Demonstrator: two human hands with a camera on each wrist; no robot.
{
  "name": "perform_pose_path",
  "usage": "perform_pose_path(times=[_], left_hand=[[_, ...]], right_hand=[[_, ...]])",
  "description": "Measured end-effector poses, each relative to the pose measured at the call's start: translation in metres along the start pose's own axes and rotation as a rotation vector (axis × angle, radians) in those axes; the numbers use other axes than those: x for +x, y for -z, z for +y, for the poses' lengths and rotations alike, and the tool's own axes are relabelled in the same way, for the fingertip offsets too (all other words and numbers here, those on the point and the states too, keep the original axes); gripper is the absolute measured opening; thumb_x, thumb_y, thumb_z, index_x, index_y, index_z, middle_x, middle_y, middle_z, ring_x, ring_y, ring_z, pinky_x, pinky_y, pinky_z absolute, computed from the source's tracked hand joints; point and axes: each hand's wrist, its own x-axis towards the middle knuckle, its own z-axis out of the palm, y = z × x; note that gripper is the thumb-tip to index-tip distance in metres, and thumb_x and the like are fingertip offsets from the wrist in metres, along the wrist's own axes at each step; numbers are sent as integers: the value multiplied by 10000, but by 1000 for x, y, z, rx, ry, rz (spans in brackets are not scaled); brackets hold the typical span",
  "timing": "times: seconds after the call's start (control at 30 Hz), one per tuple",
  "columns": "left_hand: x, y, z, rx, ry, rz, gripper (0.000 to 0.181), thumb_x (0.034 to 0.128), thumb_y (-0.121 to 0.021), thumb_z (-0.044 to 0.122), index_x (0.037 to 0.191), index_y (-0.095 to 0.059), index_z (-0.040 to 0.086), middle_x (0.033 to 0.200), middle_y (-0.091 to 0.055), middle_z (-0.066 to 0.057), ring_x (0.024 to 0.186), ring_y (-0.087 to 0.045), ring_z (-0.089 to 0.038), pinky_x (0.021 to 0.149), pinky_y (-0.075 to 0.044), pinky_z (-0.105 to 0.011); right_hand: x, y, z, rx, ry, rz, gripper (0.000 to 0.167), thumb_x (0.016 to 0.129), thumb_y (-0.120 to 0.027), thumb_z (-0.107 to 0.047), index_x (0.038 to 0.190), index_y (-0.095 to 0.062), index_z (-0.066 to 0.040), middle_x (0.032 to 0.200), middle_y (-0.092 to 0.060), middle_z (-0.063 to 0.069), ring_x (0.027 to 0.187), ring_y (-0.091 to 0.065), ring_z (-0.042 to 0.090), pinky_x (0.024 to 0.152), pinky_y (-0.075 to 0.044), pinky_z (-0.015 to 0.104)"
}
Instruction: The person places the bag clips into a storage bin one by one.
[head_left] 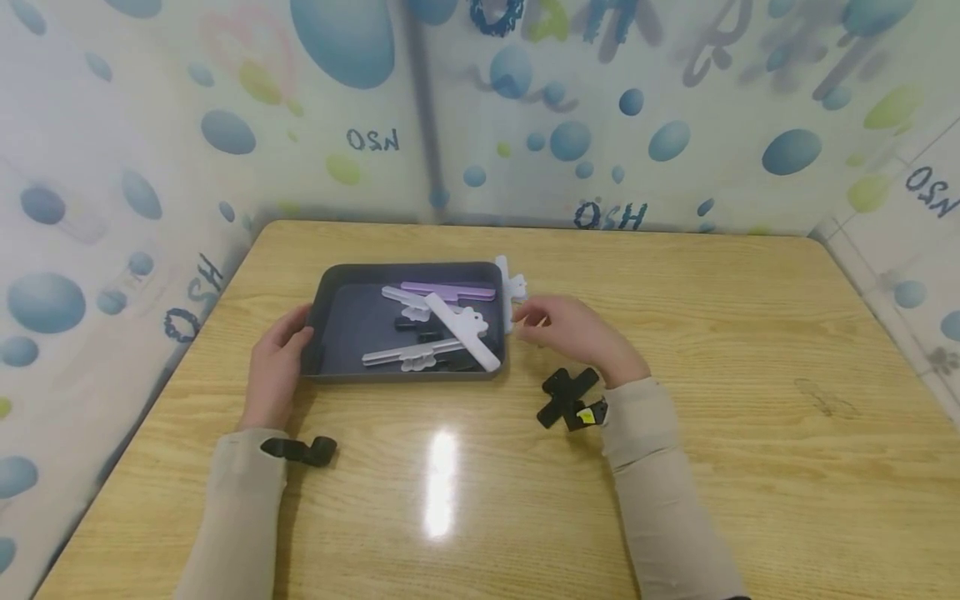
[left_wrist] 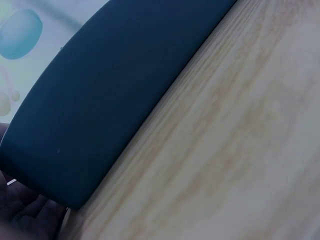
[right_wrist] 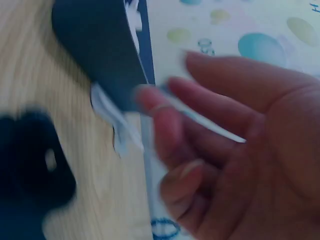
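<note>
My left hand (head_left: 273, 367) grips the left end of a dark grey tray (head_left: 405, 377), thumb at the rim; in the left wrist view the tray's outer wall (left_wrist: 100, 100) hides most of that hand. Inside the tray lie a purple strip-shaped clip (head_left: 450, 292), several white clips (head_left: 465, 333) with wavy handles, and some black pieces (head_left: 408, 324). Another white clip (head_left: 504, 287) stands against the outside of the right end. My right hand (head_left: 566, 333) hovers beside that clip. In the right wrist view its fingers (right_wrist: 170, 125) are loosely bent, with nothing visibly held.
A black cross-shaped object (head_left: 567, 396) is beside my right wrist, near a small black device with a yellow label (head_left: 588, 414). The wooden table (head_left: 750, 375) meets patterned walls (head_left: 465, 125) behind and at the sides. A black device (head_left: 300, 451) is strapped to my left wrist.
</note>
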Motion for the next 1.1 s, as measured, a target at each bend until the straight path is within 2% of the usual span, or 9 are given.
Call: perform_pose_path(times=[0.13,0.3,0.43,0.67,0.93,1.1], left_hand=[[1,-1,-1,0,0,0,400,944,-419,315,1336,-426,235,1369,-394,49,1252,-326,-92,1039,-262,-323],[2,-1,-1,12,-17,3,399,943,-429,297,1333,-433,215,1363,-406,35,1242,-342,-95,1030,-271,-306],[2,0,0,19,-10,1,404,944,-427,294,1338,-427,206,1367,-402,32,1247,-335,-96,1032,-268,-302],[2,0,0,10,-7,1,402,943,-425,306,1335,-431,217,1365,-404,29,1244,-337,-94,1032,-269,-309],[1,1,1,3,-20,6,392,942,-434,288,1327,-443,215,1355,-418,25,1237,-347,-93,1029,-273,-312],[1,0,1,1,-20,-2,390,944,-428,291,1327,-442,220,1358,-413,32,1238,-345,-89,1031,-270,-316]], right_hand=[[-6,6,6,-78,-58,-118,331,851,-594,-249,1145,-560,-101,989,-575,38,795,-553,179,686,-480,326],[-7,7,11,-27,-160,-220,399,818,-636,-226,1178,-516,-102,1017,-562,75,662,-589,192,596,-511,312],[-6,5,13,-23,-183,-267,424,794,-658,-192,1181,-506,-105,973,-571,74,651,-592,183,592,-511,296],[-5,4,15,-30,-172,-290,308,805,-659,-180,1078,-552,-83,870,-588,65,639,-585,186,594,-505,298],[-7,5,15,12,-222,-319,236,813,-643,-153,1022,-561,-83,868,-614,59,625,-624,198,587,-522,308],[-6,4,17,11,-199,-318,203,815,-638,-127,1003,-583,-74,851,-618,50,657,-619,174,618,-516,291]])
